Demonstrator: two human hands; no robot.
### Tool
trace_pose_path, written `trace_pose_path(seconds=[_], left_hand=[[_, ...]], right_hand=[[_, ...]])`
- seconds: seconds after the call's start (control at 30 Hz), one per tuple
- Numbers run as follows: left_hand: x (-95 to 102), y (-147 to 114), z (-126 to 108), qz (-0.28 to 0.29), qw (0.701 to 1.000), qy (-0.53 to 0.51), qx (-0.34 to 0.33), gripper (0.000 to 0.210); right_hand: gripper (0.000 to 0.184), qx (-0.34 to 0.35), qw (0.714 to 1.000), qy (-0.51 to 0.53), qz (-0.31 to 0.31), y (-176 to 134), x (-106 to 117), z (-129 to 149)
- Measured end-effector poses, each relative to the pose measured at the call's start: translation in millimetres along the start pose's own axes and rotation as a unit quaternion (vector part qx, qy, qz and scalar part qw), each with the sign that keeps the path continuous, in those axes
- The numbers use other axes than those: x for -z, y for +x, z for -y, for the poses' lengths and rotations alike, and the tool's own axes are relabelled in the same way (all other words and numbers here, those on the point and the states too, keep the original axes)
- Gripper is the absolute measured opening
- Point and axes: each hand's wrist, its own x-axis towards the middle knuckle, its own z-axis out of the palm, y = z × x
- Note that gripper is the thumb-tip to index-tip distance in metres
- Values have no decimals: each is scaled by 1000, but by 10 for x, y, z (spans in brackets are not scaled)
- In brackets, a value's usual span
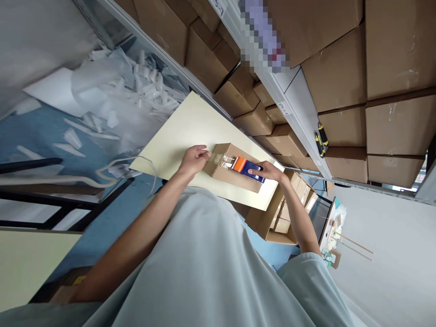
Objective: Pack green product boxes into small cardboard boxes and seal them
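On the pale yellow tabletop [177, 122] lies a closed cardboard box [223, 172] with clear shiny tape across its top. My right hand [270, 171] is wrapped round a blue and orange tape dispenser [240, 164], which rests on or just over the box top. At the box's left end is my left hand [195, 160], its fingertips drawn together near the edge. Something small and shiny shows at those fingertips; what it is I cannot make out.
Shelves packed with cardboard boxes [334, 68] run along the far side. Two yellow-black box cutters [320, 140] lie on the shelf edge. Right of the table, an open carton [260, 222] holds smaller boxes. White scrap [136, 86] covers the floor at left, near a pale hose [109, 181].
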Motion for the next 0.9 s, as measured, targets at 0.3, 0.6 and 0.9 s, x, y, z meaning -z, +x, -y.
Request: trace_pose_path(seconds=[0.3, 0.6, 0.9], left_hand=[[-89, 177, 238, 22, 997, 47, 62, 50], [-101, 134, 292, 9, 986, 148, 73, 90], [-117, -241, 454, 198, 925, 272, -177, 106]], right_hand=[[74, -7, 999, -34, 0, 33, -70, 69], [70, -8, 998, -69, -12, 57, -104, 145], [72, -10, 998, -61, -22, 34, -139, 157]])
